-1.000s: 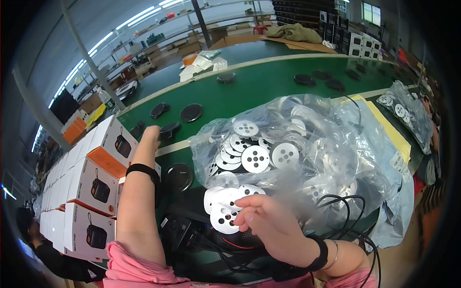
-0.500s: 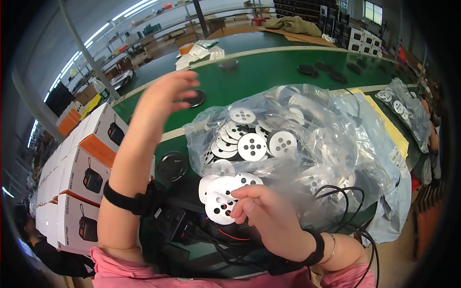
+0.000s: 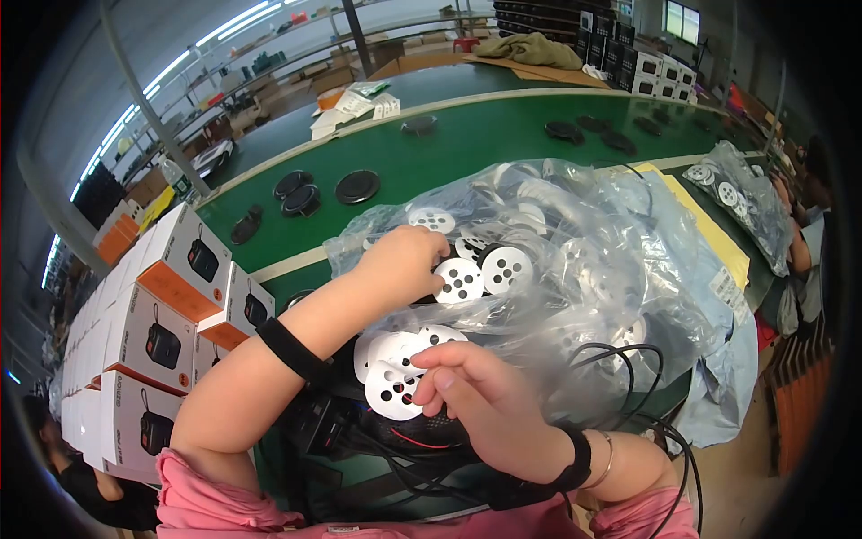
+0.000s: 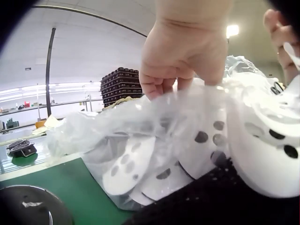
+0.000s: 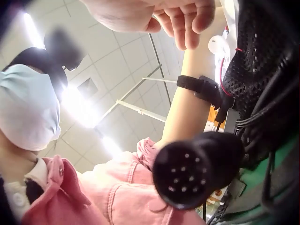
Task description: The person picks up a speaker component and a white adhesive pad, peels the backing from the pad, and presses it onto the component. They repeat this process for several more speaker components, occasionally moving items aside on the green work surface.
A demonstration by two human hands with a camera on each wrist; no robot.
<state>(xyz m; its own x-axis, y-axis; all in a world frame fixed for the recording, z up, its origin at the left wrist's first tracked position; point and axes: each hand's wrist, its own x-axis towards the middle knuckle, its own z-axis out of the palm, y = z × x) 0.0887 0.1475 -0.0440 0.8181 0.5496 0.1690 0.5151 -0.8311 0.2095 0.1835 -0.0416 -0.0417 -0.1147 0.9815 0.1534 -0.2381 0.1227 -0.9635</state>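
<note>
My left hand (image 3: pixel 404 260) reaches over the clear plastic bag (image 3: pixel 575 198), fingers bent down at the white discs with round holes (image 3: pixel 460 281) inside. In the left wrist view the left hand (image 4: pixel 185 56) hangs above the bag, its fingertips partly hidden by plastic; I cannot tell whether they pinch a disc. My right hand (image 3: pixel 489 400) hovers with loosely bent fingers beside a few loose white discs (image 3: pixel 395 393) on a black mesh item (image 5: pixel 258 51). The right wrist view shows nothing between the fingers of the right hand (image 5: pixel 183 21).
White-and-orange speaker boxes (image 3: pixel 162 337) are stacked on the left. Round black parts (image 3: pixel 357 187) lie on the green belt (image 3: pixel 476 135) behind the bag. Black cables (image 3: pixel 660 359) loop by the right wrist. A smaller bag of discs (image 3: pixel 741 193) lies far right.
My left hand has come back from the black parts on the belt, swinging right and down to the bag. Two black parts now lie close together there. The right hand has stayed nearly still.
</note>
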